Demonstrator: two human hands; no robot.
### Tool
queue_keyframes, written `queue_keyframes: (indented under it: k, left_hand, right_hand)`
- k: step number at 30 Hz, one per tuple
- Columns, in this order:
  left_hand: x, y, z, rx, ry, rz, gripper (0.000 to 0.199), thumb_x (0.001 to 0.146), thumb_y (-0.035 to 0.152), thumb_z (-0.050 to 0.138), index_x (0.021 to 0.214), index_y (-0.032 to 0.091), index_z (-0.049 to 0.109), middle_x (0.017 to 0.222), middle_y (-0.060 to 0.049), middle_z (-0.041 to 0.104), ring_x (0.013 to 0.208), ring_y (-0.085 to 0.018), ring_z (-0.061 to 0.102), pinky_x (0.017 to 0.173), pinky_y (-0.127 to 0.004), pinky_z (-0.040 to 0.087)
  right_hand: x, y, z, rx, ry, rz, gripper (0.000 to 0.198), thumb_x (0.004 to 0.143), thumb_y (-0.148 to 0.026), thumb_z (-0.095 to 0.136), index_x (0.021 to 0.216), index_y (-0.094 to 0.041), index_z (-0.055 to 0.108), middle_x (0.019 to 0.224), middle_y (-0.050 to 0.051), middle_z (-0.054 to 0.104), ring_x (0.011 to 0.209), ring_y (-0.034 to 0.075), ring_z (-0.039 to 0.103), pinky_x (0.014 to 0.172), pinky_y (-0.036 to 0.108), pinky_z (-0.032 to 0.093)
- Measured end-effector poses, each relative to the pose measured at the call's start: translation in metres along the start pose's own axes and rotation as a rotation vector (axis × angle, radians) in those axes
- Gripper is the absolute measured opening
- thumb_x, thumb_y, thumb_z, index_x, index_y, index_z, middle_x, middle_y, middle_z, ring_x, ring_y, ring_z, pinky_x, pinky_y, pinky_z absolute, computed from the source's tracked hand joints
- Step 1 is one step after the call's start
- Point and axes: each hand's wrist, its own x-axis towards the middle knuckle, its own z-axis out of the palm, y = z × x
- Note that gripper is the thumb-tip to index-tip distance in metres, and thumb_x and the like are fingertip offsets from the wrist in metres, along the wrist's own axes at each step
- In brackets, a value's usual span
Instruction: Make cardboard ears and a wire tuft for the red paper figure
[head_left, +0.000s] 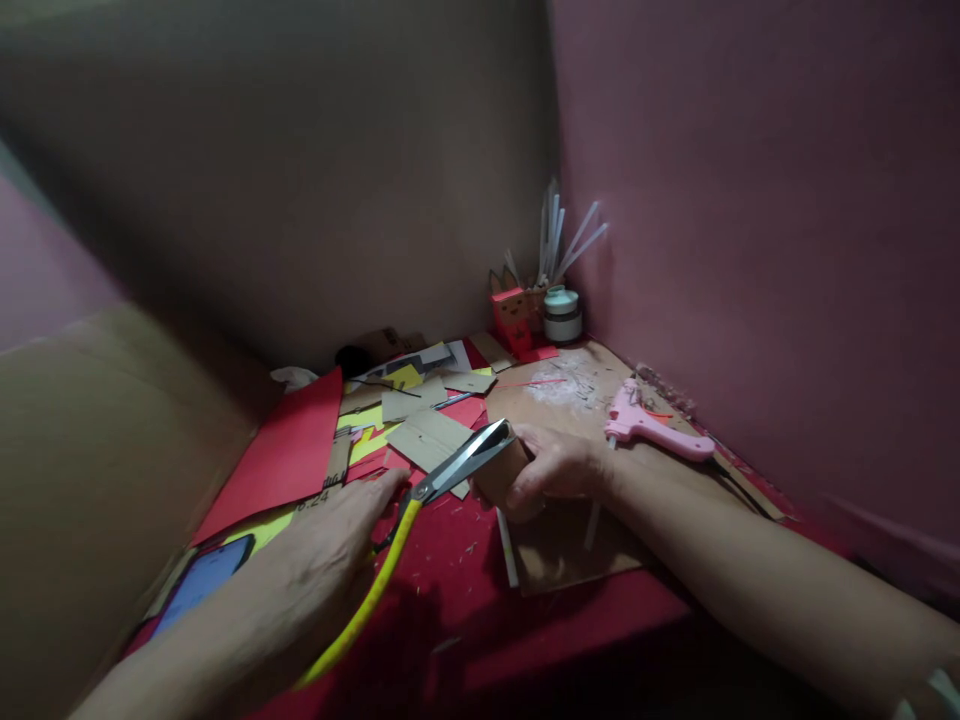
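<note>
Item — small brown cardboard piece (501,468), light, stiff, creasable: our right hand (559,468) clamps it; our left hand (330,555) closes on yellow-handled steel scissors (442,480), mid red worktop (465,600).

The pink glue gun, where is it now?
In the head view, the pink glue gun lies on the right, on the cardboard sheet, beside the right hand and near the pink wall.

One head-worn view looks forward and down, close over a red tabletop (480,600), facing the far corner where a cardboard wall (300,200) meets a pink wall (750,250) on the right.
</note>
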Motion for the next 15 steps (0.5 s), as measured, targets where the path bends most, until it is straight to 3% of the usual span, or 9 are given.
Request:
queue_keyframes:
  k: [5, 11, 15]
  left_hand:
    - [-0.0025, 0.0026, -0.0011, 0.006, -0.022, 0.009, 0.043, 0.08, 0.033, 0.037, 0.109, 0.027, 0.068, 0.102, -0.01, 0.072, 0.084, -0.031, 0.066, 0.071, -0.042, 0.054]
    - [-0.0024, 0.0011, 0.002, 0.04, -0.038, 0.033, 0.049, 0.081, 0.038, 0.038, 0.12, 0.024, 0.065, 0.112, -0.01, 0.07, 0.099, -0.033, 0.063, 0.085, -0.046, 0.052]
    - [-0.0023, -0.0014, 0.0036, 0.057, -0.045, -0.005, 0.051, 0.082, 0.041, 0.035, 0.12, 0.023, 0.065, 0.111, -0.011, 0.07, 0.098, -0.034, 0.065, 0.085, -0.047, 0.052]
  right_hand:
    - [-0.0008, 0.0016, -0.0029, 0.007, -0.022, 0.018, 0.037, 0.051, -0.01, 0.078, 0.085, -0.011, 0.064, 0.078, 0.003, 0.063, 0.07, 0.013, 0.058, 0.065, 0.025, 0.044]
    - [-0.0009, 0.0023, -0.0041, -0.046, -0.041, 0.02, 0.035, 0.054, -0.011, 0.077, 0.087, -0.011, 0.065, 0.074, 0.001, 0.062, 0.065, 0.012, 0.056, 0.062, 0.024, 0.043]
    - [-0.0019, 0.0021, -0.0021, -0.037, -0.023, 0.016, 0.035, 0.053, -0.01, 0.076, 0.087, -0.011, 0.065, 0.073, 0.001, 0.062, 0.065, 0.012, 0.056, 0.061, 0.024, 0.044]
